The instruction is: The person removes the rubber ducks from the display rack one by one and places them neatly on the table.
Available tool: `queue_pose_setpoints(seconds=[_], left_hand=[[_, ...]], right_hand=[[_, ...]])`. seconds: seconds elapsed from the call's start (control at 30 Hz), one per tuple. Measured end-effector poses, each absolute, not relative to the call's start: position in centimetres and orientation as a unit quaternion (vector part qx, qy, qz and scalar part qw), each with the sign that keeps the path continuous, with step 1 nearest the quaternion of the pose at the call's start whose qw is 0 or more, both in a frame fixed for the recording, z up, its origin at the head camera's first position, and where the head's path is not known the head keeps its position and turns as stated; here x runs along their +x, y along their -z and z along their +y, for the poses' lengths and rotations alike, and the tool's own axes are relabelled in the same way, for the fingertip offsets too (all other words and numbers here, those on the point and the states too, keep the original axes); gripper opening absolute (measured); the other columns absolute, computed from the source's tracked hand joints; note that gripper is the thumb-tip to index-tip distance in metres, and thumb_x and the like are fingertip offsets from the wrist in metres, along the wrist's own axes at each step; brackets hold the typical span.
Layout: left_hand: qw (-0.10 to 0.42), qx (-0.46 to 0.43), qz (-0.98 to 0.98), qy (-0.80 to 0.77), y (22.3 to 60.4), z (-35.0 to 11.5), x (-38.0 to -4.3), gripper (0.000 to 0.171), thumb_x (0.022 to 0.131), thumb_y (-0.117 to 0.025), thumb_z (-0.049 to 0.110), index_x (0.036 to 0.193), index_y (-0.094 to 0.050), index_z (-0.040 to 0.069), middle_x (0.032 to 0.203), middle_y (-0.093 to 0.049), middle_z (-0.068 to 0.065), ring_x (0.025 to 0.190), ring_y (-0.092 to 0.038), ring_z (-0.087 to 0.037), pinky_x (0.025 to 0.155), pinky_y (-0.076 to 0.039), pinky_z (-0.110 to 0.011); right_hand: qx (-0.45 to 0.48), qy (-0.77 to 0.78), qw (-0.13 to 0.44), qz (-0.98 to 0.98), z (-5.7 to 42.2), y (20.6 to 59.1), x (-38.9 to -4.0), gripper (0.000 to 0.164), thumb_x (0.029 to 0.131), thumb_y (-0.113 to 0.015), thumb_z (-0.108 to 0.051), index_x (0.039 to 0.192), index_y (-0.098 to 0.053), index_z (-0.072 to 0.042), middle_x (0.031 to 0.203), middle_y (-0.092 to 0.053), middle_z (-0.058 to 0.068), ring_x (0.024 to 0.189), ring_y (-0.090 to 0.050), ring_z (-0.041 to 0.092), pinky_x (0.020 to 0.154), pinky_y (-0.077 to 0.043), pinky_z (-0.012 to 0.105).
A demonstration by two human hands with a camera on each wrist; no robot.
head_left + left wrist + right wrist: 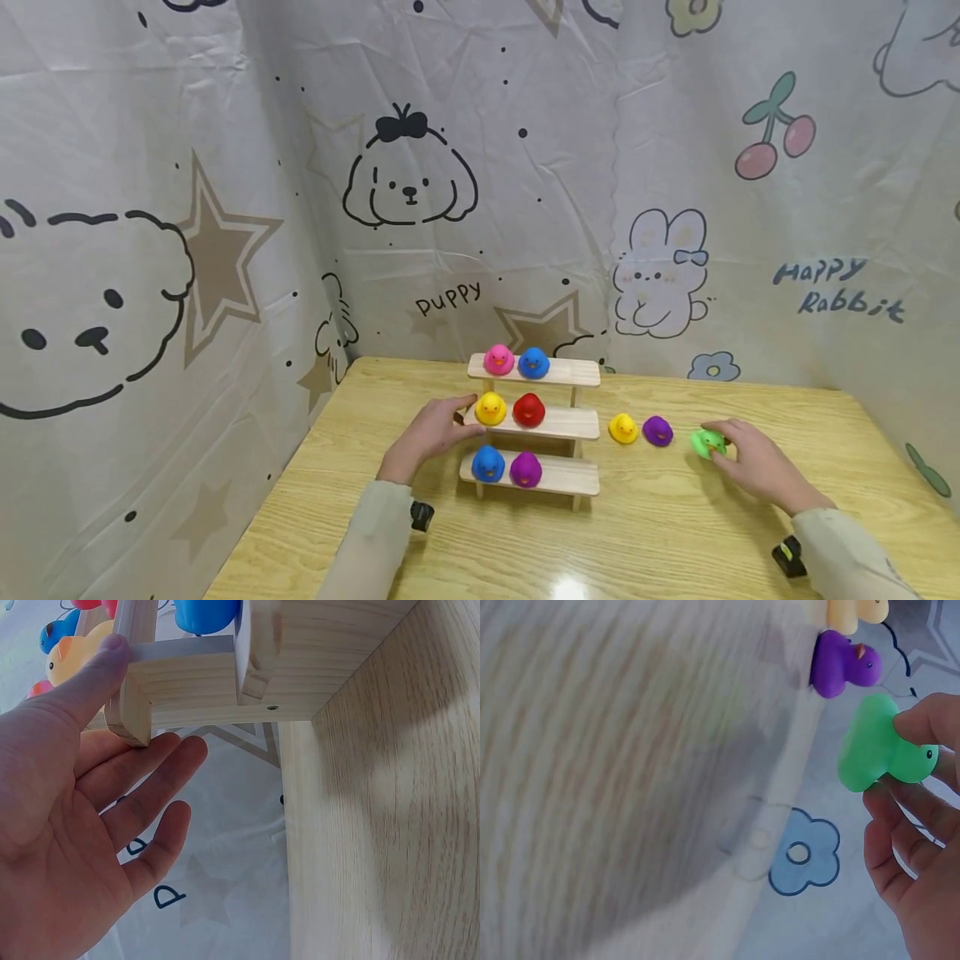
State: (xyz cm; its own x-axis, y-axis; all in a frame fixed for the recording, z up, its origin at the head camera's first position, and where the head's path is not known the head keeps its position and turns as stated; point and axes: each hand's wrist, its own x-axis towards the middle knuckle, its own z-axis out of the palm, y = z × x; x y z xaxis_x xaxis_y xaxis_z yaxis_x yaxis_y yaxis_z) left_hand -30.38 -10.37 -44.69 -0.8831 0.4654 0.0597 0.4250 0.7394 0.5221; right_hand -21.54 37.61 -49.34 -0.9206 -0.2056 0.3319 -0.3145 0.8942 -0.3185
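Note:
A small three-tier wooden display shelf [566, 423] stands on the table. My left hand [435, 429] grips the left end of its middle tier, with the thumb on the board's edge [127, 720] and the other fingers behind it. A green rubber duck [877, 746] is pinched between the thumb and fingers of my right hand [757, 462], right of the shelf. Beside it on the table sit a purple duck [657, 431] and a yellow duck [623, 428].
Pink [498, 360] and blue [534, 363] ducks stand on the top tier, yellow [491, 409] and red [528, 410] on the middle, blue [488, 464] and magenta [526, 470] on the bottom. A printed curtain [540, 208] hangs behind the wooden table [645, 533].

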Motion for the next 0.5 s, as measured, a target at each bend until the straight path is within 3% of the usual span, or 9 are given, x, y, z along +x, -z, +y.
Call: queue_pose_setpoints(seconds=[0.5], left_hand=[[0.039, 0.234, 0.933, -0.272, 44.6, -10.4, -30.2, 0.063, 0.087, -0.065, 0.043, 0.138, -0.049, 0.009, 0.125, -0.059, -0.010, 0.093, -0.059, -0.018, 0.081, -0.050, -0.033]], right_hand=[[0.116, -0.179, 0.099, -0.972, 38.7, 50.2, -22.6, 0.043, 0.079, -0.069, 0.000, 0.120, -0.058, 0.005, 0.116, -0.057, 0.027, 0.103, -0.054, 0.044, 0.087, -0.041, 0.060]])
